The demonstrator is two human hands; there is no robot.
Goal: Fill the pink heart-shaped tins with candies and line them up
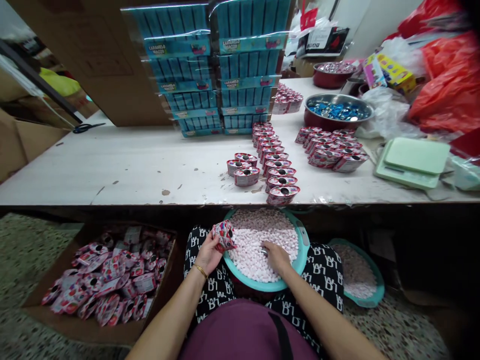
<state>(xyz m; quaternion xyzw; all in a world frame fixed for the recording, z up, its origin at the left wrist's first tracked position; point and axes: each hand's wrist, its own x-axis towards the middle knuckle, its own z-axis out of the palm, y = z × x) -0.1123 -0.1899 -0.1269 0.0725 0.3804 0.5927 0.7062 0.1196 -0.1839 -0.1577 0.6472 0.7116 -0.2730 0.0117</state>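
My left hand (210,254) is closed around a small red-and-white printed candy container (223,235), tilted so that the dark round hole in its top faces right. It is held over the left rim of a turquoise basin (258,286) resting on my lap. Small pale pink candies (251,255) fill this basin. Among them, my right hand (276,257) has its fingers closed on a small metal scoop (264,251), mostly hidden by the fingers and candies.
Rows of upright containers (282,181) stand on the white table (150,170). A carton (150,300) of more containers is at lower left, a second candy basin (380,287) at lower right. Behind are blue packs (180,47), a bowl of blue caps (339,112) and a green scale (412,160).
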